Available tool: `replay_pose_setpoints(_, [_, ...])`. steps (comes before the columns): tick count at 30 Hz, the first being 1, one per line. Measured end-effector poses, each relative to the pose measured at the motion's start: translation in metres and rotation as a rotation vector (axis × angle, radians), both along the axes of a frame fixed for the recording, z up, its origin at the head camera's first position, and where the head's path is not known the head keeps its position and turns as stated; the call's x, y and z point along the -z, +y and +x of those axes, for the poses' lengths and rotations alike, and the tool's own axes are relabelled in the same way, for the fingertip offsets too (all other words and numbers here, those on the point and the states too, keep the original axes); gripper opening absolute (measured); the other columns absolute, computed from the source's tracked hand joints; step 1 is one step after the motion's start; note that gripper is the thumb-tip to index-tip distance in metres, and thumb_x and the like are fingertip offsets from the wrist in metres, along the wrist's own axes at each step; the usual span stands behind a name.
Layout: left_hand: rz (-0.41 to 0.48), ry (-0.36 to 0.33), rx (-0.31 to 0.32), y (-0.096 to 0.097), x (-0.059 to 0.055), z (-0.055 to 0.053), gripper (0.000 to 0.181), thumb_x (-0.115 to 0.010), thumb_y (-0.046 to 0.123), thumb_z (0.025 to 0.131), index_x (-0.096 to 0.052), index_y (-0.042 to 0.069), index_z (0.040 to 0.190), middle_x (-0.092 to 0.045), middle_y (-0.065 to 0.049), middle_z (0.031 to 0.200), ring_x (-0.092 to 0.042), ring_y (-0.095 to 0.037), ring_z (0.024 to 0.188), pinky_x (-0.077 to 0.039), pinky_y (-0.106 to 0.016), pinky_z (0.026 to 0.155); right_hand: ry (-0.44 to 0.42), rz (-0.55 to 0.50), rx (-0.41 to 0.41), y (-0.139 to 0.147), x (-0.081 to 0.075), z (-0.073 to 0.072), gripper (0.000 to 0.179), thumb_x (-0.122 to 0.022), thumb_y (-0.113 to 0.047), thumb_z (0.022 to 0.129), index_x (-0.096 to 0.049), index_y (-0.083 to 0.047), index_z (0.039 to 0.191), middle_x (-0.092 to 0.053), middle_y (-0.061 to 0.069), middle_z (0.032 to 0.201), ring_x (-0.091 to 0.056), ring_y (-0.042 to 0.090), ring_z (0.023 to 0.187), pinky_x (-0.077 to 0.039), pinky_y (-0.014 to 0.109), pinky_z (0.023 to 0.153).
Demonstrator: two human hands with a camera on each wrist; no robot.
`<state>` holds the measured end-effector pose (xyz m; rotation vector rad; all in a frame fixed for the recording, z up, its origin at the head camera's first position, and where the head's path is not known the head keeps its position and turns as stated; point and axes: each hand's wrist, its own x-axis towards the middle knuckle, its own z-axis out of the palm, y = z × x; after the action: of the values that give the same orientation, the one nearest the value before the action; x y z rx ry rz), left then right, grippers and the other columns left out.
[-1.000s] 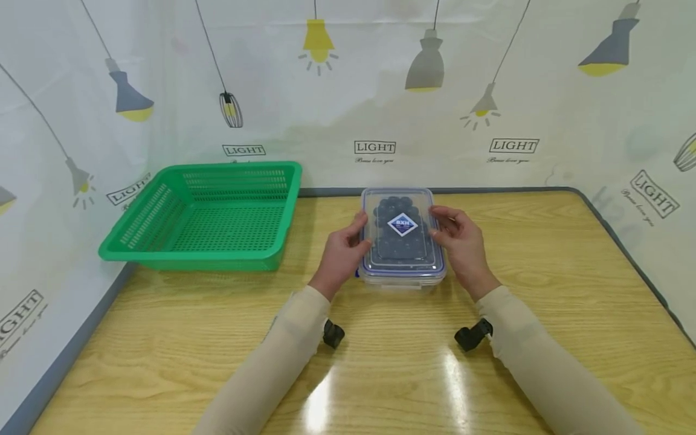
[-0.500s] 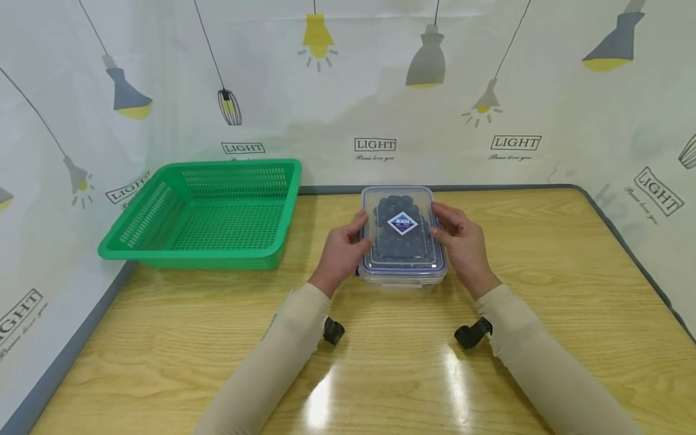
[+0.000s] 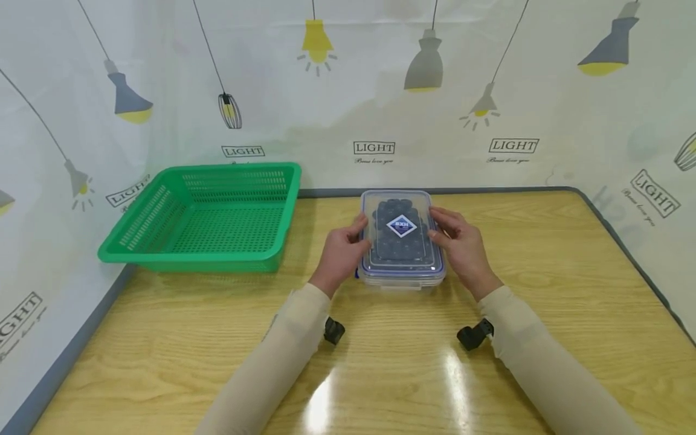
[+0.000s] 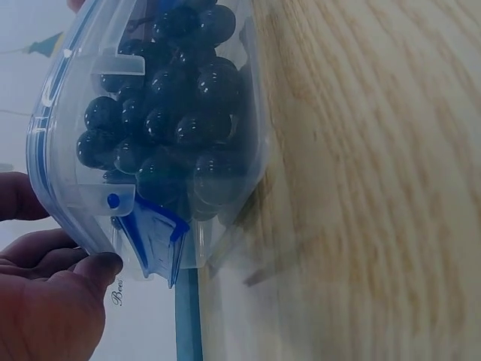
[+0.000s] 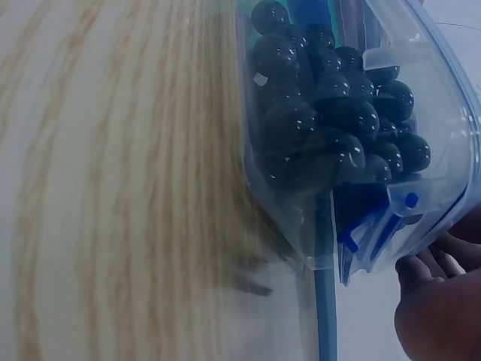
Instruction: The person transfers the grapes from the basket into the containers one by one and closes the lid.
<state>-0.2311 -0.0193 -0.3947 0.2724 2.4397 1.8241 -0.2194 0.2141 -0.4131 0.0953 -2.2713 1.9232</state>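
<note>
A clear plastic food container [image 3: 403,280] with a blue-sealed lid [image 3: 372,264] sits on the table, a diamond sticker [image 3: 402,226] on its top. Through its wall show dark, glossy grapes [image 4: 161,124]. My left hand [image 3: 339,257] holds the lid's left edge between thumb and fingers. On the opposite edge my right hand [image 3: 463,251] grips the lid in the same way, its fingertips near the far right corner. A blue-and-clear latch [image 4: 154,237] sticks out from the left side, and another latch [image 5: 372,233] stands out on the right side.
A green slotted plastic basket [image 3: 283,241] stands at the left rear of the wooden table [image 3: 380,374]. Behind the table's grey edge hangs a pale wall cover [image 3: 359,109] printed with lamps. A small black camera [image 3: 334,331] is strapped to each wrist.
</note>
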Motion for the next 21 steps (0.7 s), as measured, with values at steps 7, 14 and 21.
replay_pose_setpoints(7, [-0.006, -0.015, 0.021, 0.0017, 0.0006, -0.001, 0.051, -0.057, -0.001, 0.092, -0.044, -0.003, 0.141, -0.036, -0.006, 0.152, -0.03, -0.014, 0.141, -0.031, -0.026, 0.108, -0.035, 0.018, 0.011, 0.0001, -0.0018, 0.0029, 0.043, -0.058, 0.002, 0.097, -0.051, 0.005, 0.139, -0.044, 0.011, 0.145, -0.037, 0.023, 0.139, -0.03, 0.025, 0.108])
replay_pose_setpoints(14, [-0.031, 0.004, 0.021, -0.0005, -0.0006, -0.0011, 0.049, -0.057, -0.001, 0.092, -0.045, -0.004, 0.14, -0.038, -0.006, 0.151, -0.032, -0.014, 0.139, -0.031, -0.026, 0.107, 0.015, 0.072, -0.042, 0.0001, -0.0027, 0.0033, 0.042, -0.056, 0.0, 0.099, -0.049, 0.007, 0.14, -0.04, 0.014, 0.148, -0.033, 0.025, 0.14, -0.026, 0.034, 0.112])
replay_pose_setpoints(21, [0.007, 0.018, 0.037, -0.0019, 0.0009, -0.0011, 0.049, -0.057, -0.003, 0.092, -0.045, -0.006, 0.139, -0.036, -0.008, 0.151, -0.031, -0.016, 0.14, -0.03, -0.025, 0.107, 0.033, 0.074, -0.08, 0.0022, -0.0036, 0.0054, 0.042, -0.055, -0.001, 0.099, -0.048, 0.009, 0.139, -0.038, 0.014, 0.15, -0.031, 0.025, 0.141, -0.024, 0.037, 0.113])
